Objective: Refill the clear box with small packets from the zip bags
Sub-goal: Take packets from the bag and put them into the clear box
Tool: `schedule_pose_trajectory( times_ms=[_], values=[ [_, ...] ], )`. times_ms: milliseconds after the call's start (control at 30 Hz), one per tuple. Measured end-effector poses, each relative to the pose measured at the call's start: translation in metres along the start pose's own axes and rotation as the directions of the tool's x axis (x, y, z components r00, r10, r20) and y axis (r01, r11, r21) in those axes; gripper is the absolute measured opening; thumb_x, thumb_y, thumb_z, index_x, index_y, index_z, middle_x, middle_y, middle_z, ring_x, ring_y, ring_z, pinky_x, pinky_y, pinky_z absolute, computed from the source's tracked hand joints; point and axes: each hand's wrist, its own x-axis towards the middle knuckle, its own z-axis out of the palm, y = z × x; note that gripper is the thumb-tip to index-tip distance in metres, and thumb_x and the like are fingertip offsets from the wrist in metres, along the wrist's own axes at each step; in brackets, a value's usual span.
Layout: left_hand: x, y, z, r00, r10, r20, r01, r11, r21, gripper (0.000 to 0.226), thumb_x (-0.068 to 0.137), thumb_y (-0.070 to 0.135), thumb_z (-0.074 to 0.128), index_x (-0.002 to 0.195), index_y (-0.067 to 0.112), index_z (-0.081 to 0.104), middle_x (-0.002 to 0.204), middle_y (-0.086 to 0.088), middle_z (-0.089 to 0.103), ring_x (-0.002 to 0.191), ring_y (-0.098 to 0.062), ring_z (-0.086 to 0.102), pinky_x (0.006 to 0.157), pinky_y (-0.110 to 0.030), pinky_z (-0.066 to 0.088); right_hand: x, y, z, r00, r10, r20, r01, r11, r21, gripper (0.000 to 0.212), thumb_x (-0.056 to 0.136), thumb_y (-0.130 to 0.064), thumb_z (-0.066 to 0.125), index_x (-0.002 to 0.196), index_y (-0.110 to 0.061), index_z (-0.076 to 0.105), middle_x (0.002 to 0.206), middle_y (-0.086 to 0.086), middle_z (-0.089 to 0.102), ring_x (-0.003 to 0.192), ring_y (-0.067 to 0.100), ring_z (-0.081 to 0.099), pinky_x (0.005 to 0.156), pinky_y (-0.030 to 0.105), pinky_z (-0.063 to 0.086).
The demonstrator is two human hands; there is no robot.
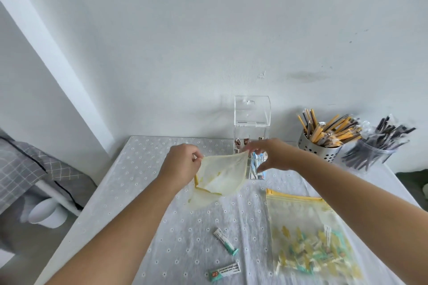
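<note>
An empty-looking yellow zip bag [220,176] hangs above the table, held up between both hands. My left hand [180,164] pinches its left top corner and my right hand [271,155] pinches its right top corner. Just behind stands the clear box [252,122] with its lid up, brown and blue packets showing inside, partly hidden by my right hand. A second zip bag [308,236] with a yellow seal lies flat at the right, holding several green and yellow packets. Two loose green-and-white packets, one [225,241] above the other [224,271], lie on the cloth.
A perforated metal cup [318,146] of wrapped yellow sticks and a clear cup [372,152] of black sticks stand at the back right. The table [143,192] has a dotted white cloth and stands against a white wall. A bed with grey checked bedding [30,169] lies to the left.
</note>
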Motion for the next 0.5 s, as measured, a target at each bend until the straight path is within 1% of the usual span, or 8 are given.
schedule_pose_trajectory(
  times_ms=[100, 167, 233, 300, 333, 400, 467, 500],
  values=[
    [0.003, -0.005, -0.022, 0.987, -0.015, 0.161, 0.043, 0.985, -0.168, 0.013, 0.084, 0.007, 0.06, 0.081, 0.014, 0.071, 0.044, 0.009, 0.059, 0.068, -0.017, 0.068, 0.05, -0.017, 0.044, -0.015, -0.016, 0.023, 0.995, -0.017, 0.098, -0.008, 0.968, 0.249, 0.068, 0.069, -0.009, 0.082, 0.131, -0.022, 0.054, 0.123, -0.017, 0.052, 0.112, 0.006, 0.051, 0.1, 0.025, 0.039],
    [-0.001, -0.011, -0.032, 0.954, -0.03, 0.297, 0.112, 0.959, -0.261, 0.01, 0.086, 0.01, 0.062, 0.086, 0.014, 0.071, 0.063, -0.001, 0.07, 0.066, -0.01, 0.067, 0.049, -0.013, 0.046, -0.016, -0.023, 0.042, 0.998, -0.014, 0.057, -0.014, 0.895, 0.446, 0.046, 0.073, -0.006, 0.078, 0.117, -0.013, 0.064, 0.117, -0.008, 0.062, 0.114, 0.008, 0.054, 0.103, 0.025, 0.04],
    [-0.005, -0.022, -0.036, 0.931, -0.055, 0.361, 0.198, 0.907, -0.373, 0.009, 0.088, 0.017, 0.062, 0.091, 0.017, 0.07, 0.083, -0.01, 0.072, 0.071, -0.011, 0.068, 0.06, -0.019, 0.052, -0.014, -0.031, 0.057, 0.998, 0.055, -0.028, -0.025, 0.784, 0.621, 0.024, 0.078, -0.005, 0.074, 0.101, -0.004, 0.07, 0.108, 0.006, 0.07, 0.103, 0.016, 0.063, 0.095, 0.025, 0.047],
    [-0.013, -0.038, -0.037, 0.928, -0.103, 0.357, 0.303, 0.767, -0.566, 0.021, 0.089, 0.035, 0.057, 0.097, 0.019, 0.069, 0.09, -0.007, 0.07, 0.081, -0.017, 0.069, 0.083, -0.036, 0.055, -0.011, -0.039, 0.069, 0.989, 0.121, -0.087, -0.023, 0.705, 0.709, 0.004, 0.082, -0.007, 0.07, 0.084, -0.004, 0.07, 0.09, 0.008, 0.071, 0.081, 0.017, 0.064, 0.075, 0.021, 0.05],
    [-0.017, -0.05, -0.035, 0.925, -0.141, 0.352, 0.354, 0.654, -0.669, 0.035, 0.088, 0.048, 0.051, 0.102, 0.021, 0.067, 0.093, -0.005, 0.069, 0.088, -0.019, 0.067, 0.09, -0.041, 0.051, -0.01, -0.044, 0.074, 0.984, 0.148, -0.101, -0.024, 0.667, 0.745, 0.005, 0.083, -0.009, 0.069, 0.08, -0.006, 0.069, 0.081, 0.006, 0.07, 0.074, 0.016, 0.062, 0.069, 0.021, 0.048],
    [-0.028, -0.073, -0.032, 0.911, -0.182, 0.37, 0.41, 0.493, -0.767, 0.066, 0.072, 0.073, 0.043, 0.113, 0.024, 0.061, 0.106, -0.001, 0.067, 0.103, -0.017, 0.063, 0.094, -0.042, 0.047, -0.007, -0.052, 0.082, 0.975, 0.207, -0.085, -0.046, 0.555, 0.83, 0.006, 0.086, -0.013, 0.066, 0.085, -0.007, 0.068, 0.075, 0.0, 0.073, 0.066, 0.014, 0.066, 0.064, 0.023, 0.048],
    [-0.045, -0.092, -0.023, 0.89, -0.195, 0.411, 0.443, 0.583, -0.681, 0.088, 0.054, 0.083, 0.054, 0.121, 0.026, 0.055, 0.118, 0.004, 0.063, 0.112, -0.013, 0.058, 0.087, -0.033, 0.048, -0.002, -0.061, 0.091, 0.969, 0.245, -0.037, -0.08, 0.453, 0.888, 0.01, 0.088, -0.017, 0.064, 0.092, -0.008, 0.066, 0.073, -0.003, 0.074, 0.061, 0.011, 0.069, 0.059, 0.023, 0.049],
    [-0.055, -0.099, -0.016, 0.878, -0.211, 0.429, 0.455, 0.648, -0.611, 0.086, 0.056, 0.076, 0.063, 0.124, 0.025, 0.054, 0.121, 0.006, 0.062, 0.114, -0.013, 0.056, 0.081, -0.028, 0.047, 0.001, -0.066, 0.097, 0.967, 0.253, -0.007, -0.1, 0.406, 0.908, 0.007, 0.089, -0.018, 0.063, 0.09, -0.011, 0.064, 0.073, -0.002, 0.073, 0.06, 0.012, 0.069, 0.058, 0.024, 0.05]
  ],
)
